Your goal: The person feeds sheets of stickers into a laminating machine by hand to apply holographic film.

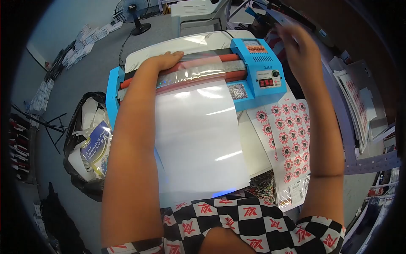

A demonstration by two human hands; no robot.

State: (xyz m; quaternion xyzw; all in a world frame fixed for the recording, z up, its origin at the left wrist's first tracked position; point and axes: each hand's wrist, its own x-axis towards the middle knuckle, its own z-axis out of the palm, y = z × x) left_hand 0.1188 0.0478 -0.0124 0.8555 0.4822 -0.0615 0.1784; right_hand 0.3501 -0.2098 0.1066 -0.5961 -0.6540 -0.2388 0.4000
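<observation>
A blue laminator (259, 91) with red rollers stands on a white table (186, 43). From the rollers a glossy white sheet (196, 139) hangs toward me, with clear film (192, 75) wrinkled at the feed line. My left hand (170, 61) reaches over the rollers and lies flat at the machine's far side, fingers stretched out. What its fingertips touch is partly hidden. My right hand (299, 46) is raised in the air just right of the laminator's control end. Motion smears its fingers, and I see nothing clear in them.
Printed sticker sheets (292, 135) lie to the right, with a clear plastic packet (294, 192) below. A black bag (91, 101) at left holds a laminating film pack (98, 142). Behind stand a white chair (198, 12) and a fan (134, 17). A purple metal frame (359, 165) runs along the right.
</observation>
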